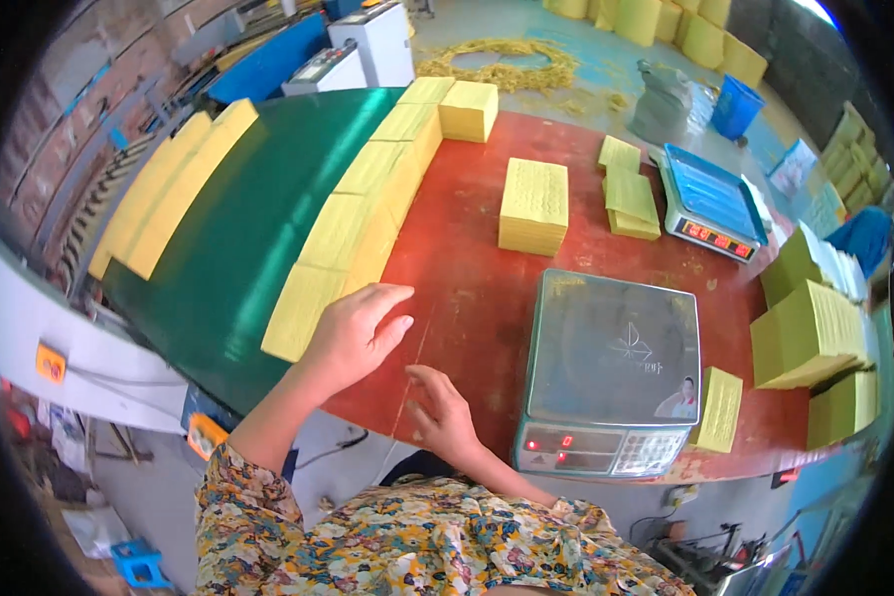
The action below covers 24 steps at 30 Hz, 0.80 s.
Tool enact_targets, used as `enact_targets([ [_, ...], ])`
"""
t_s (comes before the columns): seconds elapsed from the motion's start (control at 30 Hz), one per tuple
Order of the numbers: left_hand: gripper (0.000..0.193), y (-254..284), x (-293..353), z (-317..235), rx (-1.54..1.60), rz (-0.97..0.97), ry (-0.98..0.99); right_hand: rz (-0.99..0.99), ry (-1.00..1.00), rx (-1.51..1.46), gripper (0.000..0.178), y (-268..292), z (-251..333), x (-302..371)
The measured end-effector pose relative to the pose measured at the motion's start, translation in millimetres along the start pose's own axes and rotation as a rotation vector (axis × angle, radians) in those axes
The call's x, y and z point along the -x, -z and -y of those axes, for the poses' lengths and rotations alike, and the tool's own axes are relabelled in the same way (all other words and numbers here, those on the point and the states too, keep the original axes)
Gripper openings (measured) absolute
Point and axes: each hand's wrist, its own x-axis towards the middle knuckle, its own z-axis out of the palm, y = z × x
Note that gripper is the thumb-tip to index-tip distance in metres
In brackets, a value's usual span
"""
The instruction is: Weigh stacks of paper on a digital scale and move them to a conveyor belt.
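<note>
In the lower centre, the right hand [442,415] is empty, fingers loosely curled; just beyond, the left hand [353,336] hangs open near the yellow paper stacks [363,209], contact unclear. These run in a row from left of centre to the upper centre, matte, block-shaped, flat-topped. Each probably feels fairly heavy, soft-edged, with sheets apt to slide; gripping both sides low down seems safest

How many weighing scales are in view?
2: the dark-topped scale is on the red table, near the front; the blue-topped scale stands farther back, to its right.
</note>
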Motion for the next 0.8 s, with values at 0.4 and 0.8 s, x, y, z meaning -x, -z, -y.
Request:
enact_targets([
  [0.4, 0.031, -79, -347, 228, -0.201, 0.106, -0.111, -0.155, -0.152, 0.243, 0.039, -6, -48, 0],
  [0.8, 0.059, -212, -568, 332, -0.562, 0.212, 0.152, -0.105, -0.606, 0.038, 0.035, -13, -93, 33],
])
